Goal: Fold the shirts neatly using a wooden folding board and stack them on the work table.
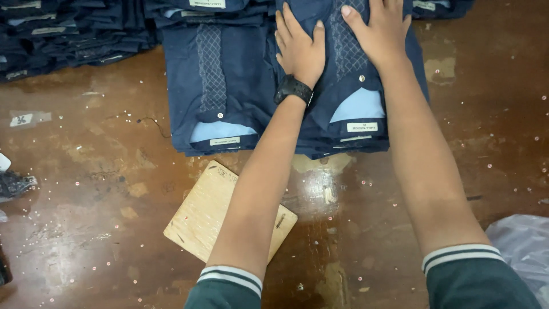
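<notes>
Folded navy shirt (349, 91) on top of a stack lies flat under both palms. The left hand (300, 48), with a black watch (293, 90) at the wrist, rests spread on the shirt's left half, fingers extended and close together, pinching nothing. The right hand (377, 31) lies flat over the patterned strip down the shirt's front, fingers likewise stretched out and pressing rather than closing around cloth; its fingertips run off the top edge of the view, so their ends cannot be seen.

Just below the hands, the shirt's collar shows a pale blue lining and a white label. Judging from the flat palms, the step in hand looks like smoothing or squaring the top shirt on its stack (343, 143); any following move would call for keeping the fold aligned with the shirts beneath and not dragging the collar askew.

Touching the left side of that stack sits a second stack of the same shirts (214, 86), collar also toward the person. Farther left, well apart, more dark folded garments (68, 34) are heaped. Nearer the person, under the left forearm, a thin wooden board (200, 214) lies on the worn brown table (86, 189), which is scattered with tiny bright specks. A grey plastic bag (523, 246) is cut off at the lower right. How many shirts each stack holds is hard to tell, and the far ends are out of frame.
</notes>
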